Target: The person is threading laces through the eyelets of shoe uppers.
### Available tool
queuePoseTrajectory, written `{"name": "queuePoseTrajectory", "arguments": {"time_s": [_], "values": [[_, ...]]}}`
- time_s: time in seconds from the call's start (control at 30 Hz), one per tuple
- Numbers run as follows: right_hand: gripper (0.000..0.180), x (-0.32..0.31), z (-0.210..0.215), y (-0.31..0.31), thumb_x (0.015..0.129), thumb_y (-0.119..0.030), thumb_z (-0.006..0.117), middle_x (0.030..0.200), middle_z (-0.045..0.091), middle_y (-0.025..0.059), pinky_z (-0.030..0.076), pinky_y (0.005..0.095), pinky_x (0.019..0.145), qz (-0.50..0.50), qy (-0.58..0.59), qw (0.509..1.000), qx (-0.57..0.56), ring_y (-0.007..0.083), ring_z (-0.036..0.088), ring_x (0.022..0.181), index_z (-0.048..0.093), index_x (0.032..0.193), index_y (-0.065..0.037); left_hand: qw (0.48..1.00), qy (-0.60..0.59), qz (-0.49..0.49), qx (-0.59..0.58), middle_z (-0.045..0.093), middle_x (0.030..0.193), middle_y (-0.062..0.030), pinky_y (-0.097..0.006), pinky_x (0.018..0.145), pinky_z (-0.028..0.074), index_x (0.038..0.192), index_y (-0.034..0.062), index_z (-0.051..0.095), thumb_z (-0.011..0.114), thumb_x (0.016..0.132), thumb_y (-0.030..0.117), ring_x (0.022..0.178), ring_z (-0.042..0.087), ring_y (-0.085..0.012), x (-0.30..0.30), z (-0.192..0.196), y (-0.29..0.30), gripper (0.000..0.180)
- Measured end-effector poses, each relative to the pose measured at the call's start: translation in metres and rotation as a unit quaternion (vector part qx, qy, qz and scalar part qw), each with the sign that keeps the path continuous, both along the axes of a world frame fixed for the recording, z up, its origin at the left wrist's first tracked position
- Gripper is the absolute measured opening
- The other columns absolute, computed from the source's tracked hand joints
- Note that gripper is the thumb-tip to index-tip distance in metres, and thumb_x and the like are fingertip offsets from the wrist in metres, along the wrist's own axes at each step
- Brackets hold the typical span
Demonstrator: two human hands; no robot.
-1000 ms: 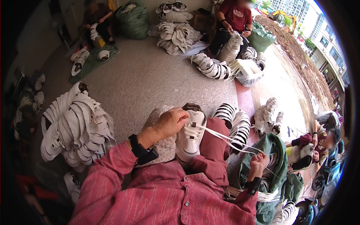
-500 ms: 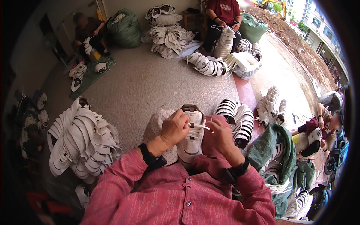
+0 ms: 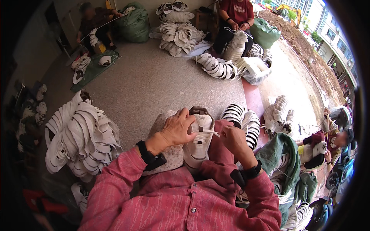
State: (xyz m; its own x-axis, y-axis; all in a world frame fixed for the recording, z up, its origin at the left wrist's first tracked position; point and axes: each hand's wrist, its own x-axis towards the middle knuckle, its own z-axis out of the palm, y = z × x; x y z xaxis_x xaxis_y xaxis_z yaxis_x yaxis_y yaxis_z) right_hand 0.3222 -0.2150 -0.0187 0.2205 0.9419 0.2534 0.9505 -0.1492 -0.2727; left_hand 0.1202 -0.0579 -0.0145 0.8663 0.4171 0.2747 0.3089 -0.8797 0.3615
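Gripping a white shoe upper that rests on the person's lap just below picture centre, the left hand lies across its left side with the fingers curled over the top near the dark collar. The right hand, at three o'clock from the shoe, has its fingertips pinched on a thin white lace that runs flat across the front of the upper toward the left hand. Both wrists carry black bands, and the sleeves are of a reddish-pink shirt that fills the lower edge. Under the left wrist, touching the shoe, sits a pale speckled cushion. At nine o'clock from the hands a big heap of white uppers lies on the grey concrete floor. At two o'clock, just beside the right hand, stands a row of black-and-white striped pieces, and at four o'clock a green cloth is draped over more of them. Far off at twelve o'clock another white heap lies by a seated person in a red shirt; a green sack and a second seated person are at eleven o'clock. A third person sits low at three o'clock, near the rim.
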Motion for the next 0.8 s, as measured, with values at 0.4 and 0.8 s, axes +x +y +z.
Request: {"name": "queuePoseTrajectory", "arguments": {"time_s": [0.4, 0.8], "values": [[0.025, -0.021, 0.005, 0.009, 0.083, -0.022, 0.064, 0.103, 0.060, 0.0066, 0.051, 0.0394, 0.066, 0.048, 0.006, 0.998, 0.031, 0.0283, 0.063, 0.084, 0.061, 0.105, -0.010, 0.987, -0.144, -0.054, 0.051, 0.054, 0.083, -0.0062, -0.036, 0.066, 0.051, 0.080, 0.0079, 0.062, 0.067, 0.074, 0.013, 0.082, 0.060, -0.0259, 0.006, -0.016, -0.006, 0.010], [0.018, -0.032, -0.002, 0.024, 0.083, -0.012, 0.059, 0.095, 0.058, 0.0102, 0.050, 0.0354, 0.070, 0.139, -0.086, 0.986, -0.035, 0.0282, 0.062, 0.084, 0.060, 0.100, -0.005, 0.989, -0.120, 0.015, -0.085, 0.055, 0.091, -0.0097, -0.041, 0.067, 0.050, 0.087, 0.0067, 0.061, 0.063, 0.082, 0.013, 0.084, 0.061, -0.0319, 0.013, -0.025, -0.014, 0.009]]}}
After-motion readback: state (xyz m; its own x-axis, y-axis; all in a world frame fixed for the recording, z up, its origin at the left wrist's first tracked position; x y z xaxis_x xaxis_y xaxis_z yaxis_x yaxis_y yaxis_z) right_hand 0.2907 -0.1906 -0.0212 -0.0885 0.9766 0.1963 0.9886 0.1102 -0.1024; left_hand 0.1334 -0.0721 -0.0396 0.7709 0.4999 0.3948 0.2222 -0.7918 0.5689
